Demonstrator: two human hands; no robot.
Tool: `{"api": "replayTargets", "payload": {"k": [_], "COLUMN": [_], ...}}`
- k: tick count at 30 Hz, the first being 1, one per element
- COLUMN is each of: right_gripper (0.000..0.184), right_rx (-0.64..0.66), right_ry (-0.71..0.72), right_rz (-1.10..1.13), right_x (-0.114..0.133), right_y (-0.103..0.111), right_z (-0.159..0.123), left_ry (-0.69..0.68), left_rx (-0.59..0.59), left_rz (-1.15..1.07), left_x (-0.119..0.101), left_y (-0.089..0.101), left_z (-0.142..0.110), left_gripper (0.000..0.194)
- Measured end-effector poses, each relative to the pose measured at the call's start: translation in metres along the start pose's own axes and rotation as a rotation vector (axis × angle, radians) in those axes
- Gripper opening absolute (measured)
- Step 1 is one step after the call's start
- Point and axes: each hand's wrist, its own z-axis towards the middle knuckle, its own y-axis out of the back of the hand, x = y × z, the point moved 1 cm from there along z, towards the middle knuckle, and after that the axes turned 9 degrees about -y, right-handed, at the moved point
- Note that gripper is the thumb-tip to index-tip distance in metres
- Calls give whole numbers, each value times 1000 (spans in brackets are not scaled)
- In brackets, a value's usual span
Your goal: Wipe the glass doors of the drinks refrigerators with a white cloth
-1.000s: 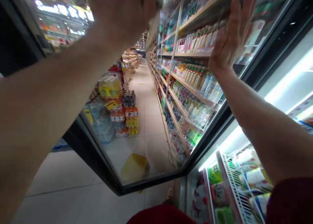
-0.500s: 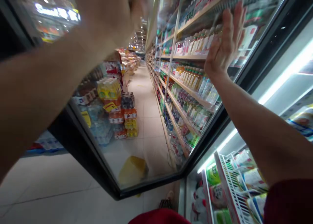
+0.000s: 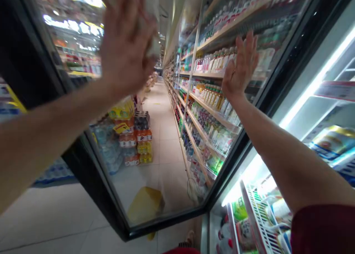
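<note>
A glass door (image 3: pixel 163 150) with a black frame stands open in front of me. Near its upper left part, my left hand (image 3: pixel 126 47) has its fingers bent round a pale, cloth-like thing (image 3: pixel 152 21); both are blurred, and the exact kind cannot be made out. Flat against the upper right of the glass rests my right hand (image 3: pixel 240 67), fingers stretched upward, with nothing in it. Its forearm passes in front of the door frame's right side.
To the right is a lit cooler with wire racks (image 3: pixel 260 213) of packaged goods and a blue and gold pack (image 3: pixel 332 141). Shelves of bottles (image 3: pixel 213 95) and stacked drink packs (image 3: pixel 144 135) show through the glass. Something yellow (image 3: pixel 146 204) shows low behind it.
My left hand has come down into fuller view, with the pale thing now showing more. My right hand appears lower and further left in view, still flat on the glass. The view has shifted slightly.
</note>
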Motion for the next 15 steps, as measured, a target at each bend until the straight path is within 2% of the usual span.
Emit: {"api": "replayTargets", "payload": {"k": [1, 2, 3, 4, 5, 6, 9, 10, 11, 12, 15], "right_gripper": [51, 50, 49, 48, 49, 49, 50, 51, 51, 51, 51], "right_rx": [3, 6, 8, 5, -1, -10, -39, -47, -54, -58, -66], "right_ry": [-2, -1, 1, 2, 5, 7, 12, 14, 14, 16, 24], "right_rz": [7, 16, 28, 41, 53, 63, 78, 77, 74, 71, 62], "right_x": [0, 0, 0, 0, 0, -1, -3, -3, -3, -3, -3], "right_y": [1, 2, 3, 3, 3, 2, 0, -1, -2, -2, -2], "right_z": [0, 0, 0, 0, 1, 1, 1, 1, 1, 1, 0], "left_ry": [-88, -256, -409, -417, -387, -278, 223, 316, 323, 238, -325], "left_rx": [17, 99, 179, 208, 225, 199, -8, -53, -68, -48, 124], "left_rz": [-40, -88, -125, -128, -121, -95, 12, 27, 22, -5, -156], "left_x": [-24, -44, -56, -56, -47, -31, 22, 30, 28, 18, -33], "left_y": [-6, -11, -14, -14, -11, -4, 22, 26, 27, 23, 0], "left_z": [-6, -11, -16, -18, -19, -16, -7, -6, -9, -13, -37], "left_gripper": [61, 56, 53, 52, 51, 51, 50, 50, 50, 50, 48]}}
